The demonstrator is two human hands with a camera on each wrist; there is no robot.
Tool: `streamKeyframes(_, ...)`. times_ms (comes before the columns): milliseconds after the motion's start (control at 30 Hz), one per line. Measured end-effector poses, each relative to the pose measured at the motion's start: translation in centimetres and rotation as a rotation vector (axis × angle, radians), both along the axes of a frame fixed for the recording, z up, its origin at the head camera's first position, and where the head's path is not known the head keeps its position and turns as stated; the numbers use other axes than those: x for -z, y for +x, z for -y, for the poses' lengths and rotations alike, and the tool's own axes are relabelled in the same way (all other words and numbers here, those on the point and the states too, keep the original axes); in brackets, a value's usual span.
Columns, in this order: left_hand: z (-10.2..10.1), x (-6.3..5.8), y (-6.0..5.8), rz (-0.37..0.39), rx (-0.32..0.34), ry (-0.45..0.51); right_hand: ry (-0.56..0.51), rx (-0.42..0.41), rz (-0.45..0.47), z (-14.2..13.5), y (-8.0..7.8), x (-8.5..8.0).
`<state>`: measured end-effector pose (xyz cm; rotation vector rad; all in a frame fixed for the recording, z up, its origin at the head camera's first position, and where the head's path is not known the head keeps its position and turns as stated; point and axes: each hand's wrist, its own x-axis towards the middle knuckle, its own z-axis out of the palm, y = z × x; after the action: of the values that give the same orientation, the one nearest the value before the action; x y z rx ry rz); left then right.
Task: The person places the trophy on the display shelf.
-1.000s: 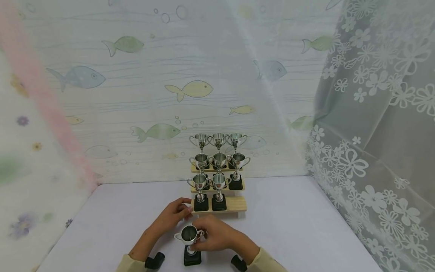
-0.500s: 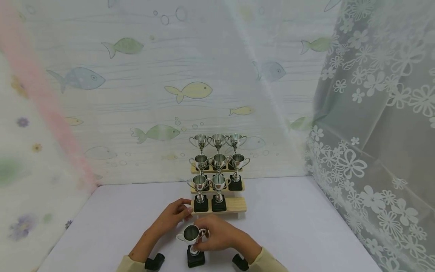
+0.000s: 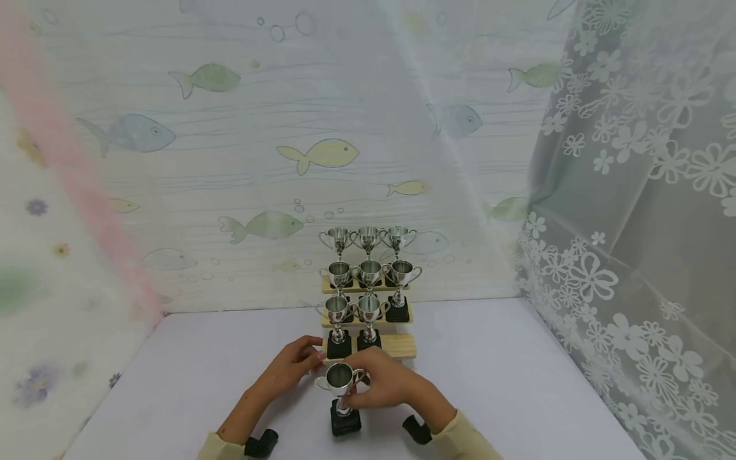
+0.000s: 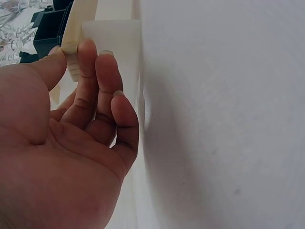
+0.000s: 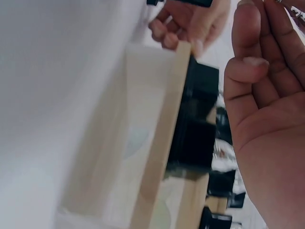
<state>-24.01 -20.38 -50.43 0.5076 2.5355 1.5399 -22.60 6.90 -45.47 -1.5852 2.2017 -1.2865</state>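
A small silver trophy with two handles and a black square base is held by my right hand, its thumb and fingers round the stem below the cup. It stands slightly tilted in front of the tiered display stand. My left hand is at the left end of the lowest wooden shelf. In the left wrist view its thumb and index finger pinch the shelf's end, the other fingers curled beside it. Two trophies occupy the left and middle of that shelf; its right part is bare wood.
More silver trophies fill the two upper tiers behind. White supports carry the shelf boards. All stands on a white table, with a fish-patterned curtain behind and a flowered lace curtain at right. Black wrist mounts sit at both sleeves.
My right hand has carried the trophy to the right and forward, closer to the lowest shelf. My left hand has stayed at the shelf's end.
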Motion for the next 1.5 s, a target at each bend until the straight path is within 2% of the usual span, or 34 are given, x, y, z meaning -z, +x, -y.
streamKeyframes(133, 0.0, 0.2, -0.1, -0.004, -0.004, 0.001, -0.022, 0.018, -0.001, -0.8, -0.4, -0.5)
streamKeyframes(367, 0.1, 0.2, -0.2, -0.005, 0.007, 0.008, -0.019, 0.122, -0.028, -2.1, -1.0, -1.1)
streamKeyframes(500, 0.0, 0.1, -0.1, 0.001, 0.012, 0.008, -0.036, 0.148, -0.024, -2.8, -1.2, -1.4)
streamKeyframes(933, 0.0, -0.1, 0.0, 0.015, 0.008, 0.018, -0.080, 0.213, 0.067, -5.0, -1.7, -2.4)
streamKeyframes(1233, -0.1, -0.6, 0.2, 0.018, 0.019, 0.048, -0.124, 0.280, 0.029, -6.6, -2.4, -2.7)
streamKeyframes(1500, 0.1, 0.1, -0.1, 0.016, 0.013, 0.029, -0.158, 0.386, 0.025, -8.1, -2.8, -2.6)
